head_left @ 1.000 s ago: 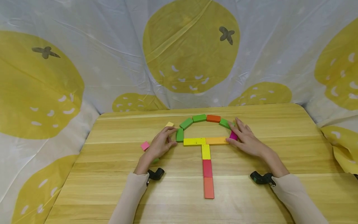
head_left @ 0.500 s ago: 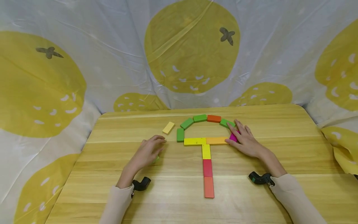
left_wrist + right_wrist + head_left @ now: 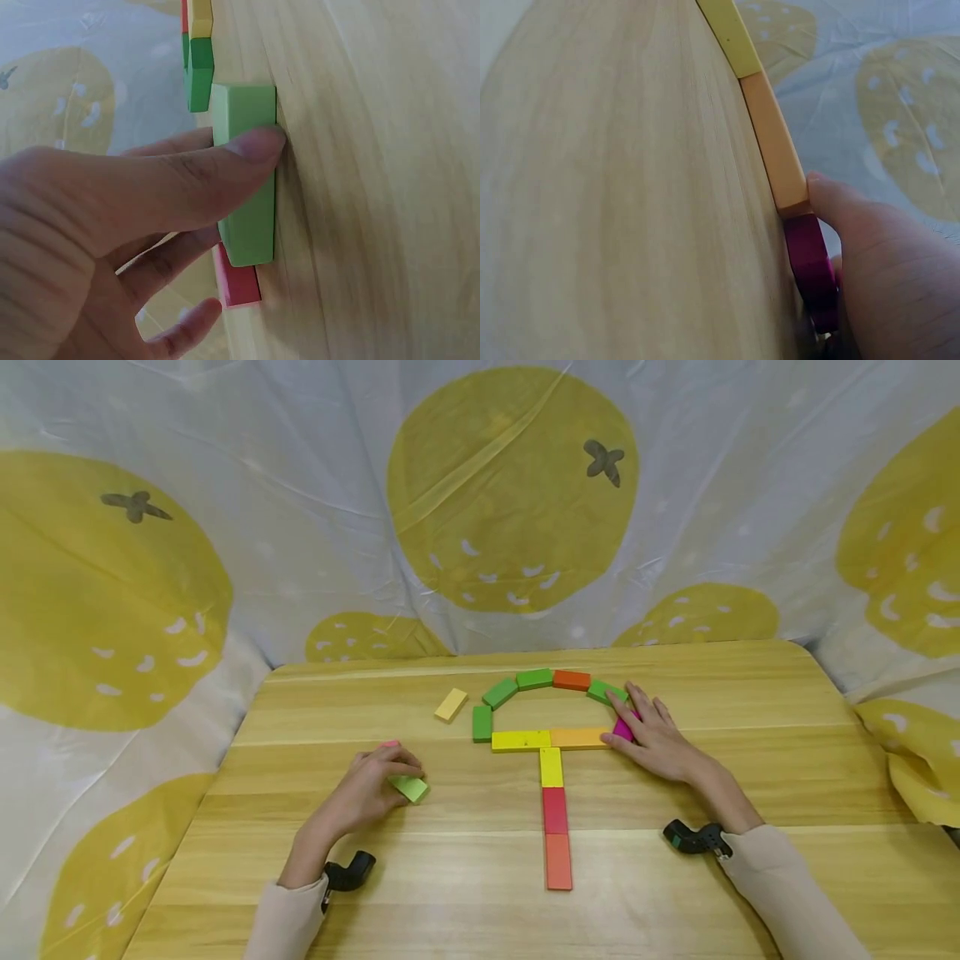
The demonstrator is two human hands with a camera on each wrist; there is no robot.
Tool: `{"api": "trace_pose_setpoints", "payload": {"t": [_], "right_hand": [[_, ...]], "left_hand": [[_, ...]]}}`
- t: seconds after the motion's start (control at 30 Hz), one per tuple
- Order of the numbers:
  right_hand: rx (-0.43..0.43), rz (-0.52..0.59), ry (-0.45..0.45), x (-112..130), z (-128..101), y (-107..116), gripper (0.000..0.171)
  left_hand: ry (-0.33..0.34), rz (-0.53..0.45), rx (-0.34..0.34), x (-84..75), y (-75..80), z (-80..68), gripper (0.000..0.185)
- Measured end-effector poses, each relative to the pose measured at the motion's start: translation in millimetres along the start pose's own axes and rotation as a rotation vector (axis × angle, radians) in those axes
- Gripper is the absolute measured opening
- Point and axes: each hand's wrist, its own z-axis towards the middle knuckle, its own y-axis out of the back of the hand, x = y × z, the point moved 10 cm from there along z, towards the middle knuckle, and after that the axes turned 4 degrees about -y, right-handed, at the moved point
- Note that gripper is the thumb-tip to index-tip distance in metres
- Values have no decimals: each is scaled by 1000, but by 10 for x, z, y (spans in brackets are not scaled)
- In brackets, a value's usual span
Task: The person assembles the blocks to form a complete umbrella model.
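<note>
My left hand (image 3: 372, 787) pinches a light green block (image 3: 409, 788) between thumb and fingers at the left of the table. The left wrist view shows the thumb across this green block (image 3: 252, 202), with a pink block (image 3: 238, 281) just beyond it. My right hand (image 3: 657, 745) lies with extended fingers over a magenta block (image 3: 624, 727) at the right end of an arch of blocks. One fingertip overlaps a green block (image 3: 600, 690) of the arch. In the right wrist view the thumb touches the end of an orange block (image 3: 774, 146), beside the magenta block (image 3: 811, 259).
The arch continues through a red-orange block (image 3: 572, 680) and several green ones. A yellow block (image 3: 521, 741) adjoins the orange one as a crossbar, above a stem ending in a salmon block (image 3: 558, 862). A pale yellow block (image 3: 451, 705) lies apart. A patterned cloth (image 3: 480, 635) stands behind the table.
My left hand has moved from the arch's left end down and left, and has taken hold of the light green block. My right hand has stayed almost in place.
</note>
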Motion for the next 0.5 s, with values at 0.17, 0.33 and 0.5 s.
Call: {"api": "trace_pose_setpoints", "payload": {"t": [0.17, 0.33, 0.5], "right_hand": [[-6, -9, 2, -3, 15, -8, 79], [-9, -16, 3, -5, 18, -9, 80], [-11, -15, 2, -12, 20, -15, 80]], "left_hand": [[-15, 1, 26, -22, -13, 12, 35], [-91, 0, 28, -168, -53, 38, 33], [-165, -48, -4, -410, -92, 60, 35]]}}
